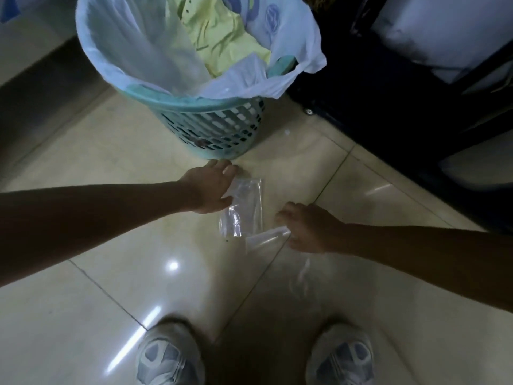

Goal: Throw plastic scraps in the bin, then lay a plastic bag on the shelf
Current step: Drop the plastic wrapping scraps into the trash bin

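Down on the tiled floor (116, 168), just in front of the bin's base, lay a clear plastic piece (244, 207), flat and glinting, and a second clear strip (266, 238) sat at its near corner, right by a grout line. The left hand (212, 187) was on the far edge of the flat piece, fingers loosely spread and resting at its corner, apparently to gather it up off the slick tile. The right hand (308, 229) had its fingers curled in, pinching the end of the strip, which lifted a little from the floor. Both arms reached down and forward, so the person was bending over, white shoes (172, 357) planted at the near edge of the view. The teal bin (211, 129) stood just beyond the hands, lined with a pale bag (133, 51) folded over its rim and already holding yellow-green material (222, 37) and other plastic; its mouth was open and close, which made for a short toss. To the right stood a dark shelf unit (388, 120) with pale bundles on it, likely where a bag goes later. The scraps looked not yet thrown; this was the pick-up stage, with thin film on glossy tile being fiddly to lift.
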